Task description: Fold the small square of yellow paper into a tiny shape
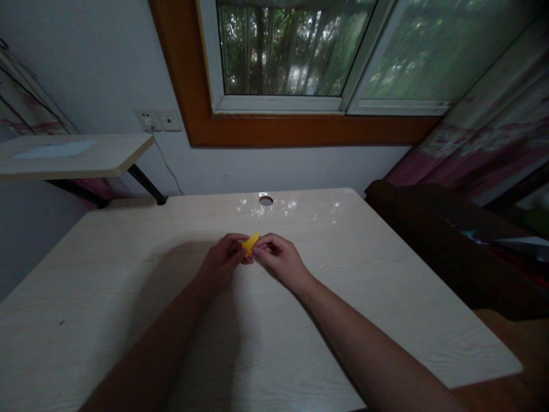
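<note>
A small yellow piece of folded paper (250, 244), with a pointed upper tip, is held between my two hands above the desk. My left hand (223, 257) pinches its left side between thumb and fingers. On the other side, my right hand (281, 257) grips the right edge with thumb and forefinger. Both hands meet near the middle of the desk, and the fingers cover part of the paper, so its full shape is hidden.
The pale wood desk (343, 332) has a round cable hole (266, 201) near its back edge. A raised shelf (77, 163) on black legs stands at the back left, with a sheet on it. Behind are wall sockets (158, 120) and a window (291, 51). Dark furniture (429, 240) stands right.
</note>
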Demonstrator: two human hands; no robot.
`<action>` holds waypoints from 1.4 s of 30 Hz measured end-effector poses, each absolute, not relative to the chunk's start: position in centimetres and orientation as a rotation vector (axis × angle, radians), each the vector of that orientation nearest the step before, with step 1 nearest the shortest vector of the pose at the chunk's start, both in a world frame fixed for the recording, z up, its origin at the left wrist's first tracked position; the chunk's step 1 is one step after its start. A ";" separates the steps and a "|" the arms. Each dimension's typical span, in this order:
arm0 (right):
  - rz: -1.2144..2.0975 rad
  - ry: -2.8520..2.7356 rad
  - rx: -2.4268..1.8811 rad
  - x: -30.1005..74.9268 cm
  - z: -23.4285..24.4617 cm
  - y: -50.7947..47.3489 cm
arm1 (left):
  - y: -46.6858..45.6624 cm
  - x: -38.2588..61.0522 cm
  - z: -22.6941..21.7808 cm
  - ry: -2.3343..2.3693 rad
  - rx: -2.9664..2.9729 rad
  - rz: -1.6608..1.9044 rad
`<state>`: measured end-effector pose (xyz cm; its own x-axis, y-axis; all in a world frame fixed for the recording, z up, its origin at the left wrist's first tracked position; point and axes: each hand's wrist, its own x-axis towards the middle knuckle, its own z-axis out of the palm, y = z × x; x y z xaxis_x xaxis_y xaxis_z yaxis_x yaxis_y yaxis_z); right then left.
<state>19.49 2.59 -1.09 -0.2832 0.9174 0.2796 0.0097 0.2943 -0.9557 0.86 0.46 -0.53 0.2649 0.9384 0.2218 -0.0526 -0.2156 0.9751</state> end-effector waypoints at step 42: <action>1.267 -1.472 -0.864 19.1 -0.7 2.5 | 0.7 1.0 -1.2 0.934 1.575 1.155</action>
